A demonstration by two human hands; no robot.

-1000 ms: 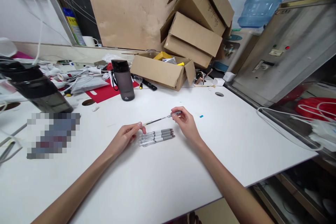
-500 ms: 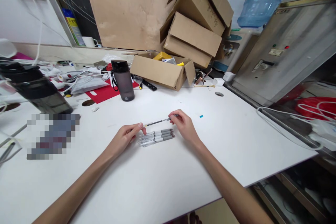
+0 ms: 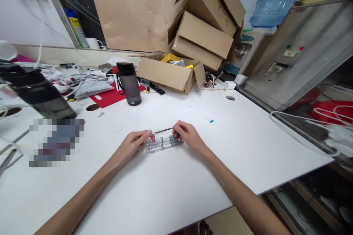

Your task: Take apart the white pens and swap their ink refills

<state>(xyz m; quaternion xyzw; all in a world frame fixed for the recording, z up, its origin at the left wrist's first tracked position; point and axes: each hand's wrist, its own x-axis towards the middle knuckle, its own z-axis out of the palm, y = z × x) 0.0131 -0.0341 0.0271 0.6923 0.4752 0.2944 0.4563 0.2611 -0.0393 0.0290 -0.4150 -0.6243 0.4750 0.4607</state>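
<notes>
Through the head camera I watched 2 bare hands at work above the middle of the white, flat tabletop (image 3: pixel 154 198). My view had a thin, dark, straight pen refill with a yellowish section near its left end (image 3: pixel 163 130) stretched between them, sloping up slightly toward the right. The left hand (image 3: pixel 134 141) was nearly closed, thumb and fingers pinching that left end. The right hand (image 3: pixel 189 135) was also nearly closed, its thumb and fingertips gathered at the other end of the refill. Just under those right fingertips I saw a small grey piece (image 3: pixel 175 134), but I could not tell whether they gripped it.

Directly below the refill, on the near side, a row of slim pens with clear plastic, white and grey sections (image 3: pixel 161 146) lay side by side on the tabletop. The right fingers partly covered their grey ends, so I could not make out an exact count.

Farther back I had a smoky grey translucent bottle with a black lid (image 3: pixel 131 87) standing upright on the tabletop, and behind it to the right an open brown cardboard box (image 3: pixel 162 75) with yellow items inside. A small bright-blue flat scrap (image 3: pixel 211 121) lay beyond the right hand, well apart from the pens.
</notes>
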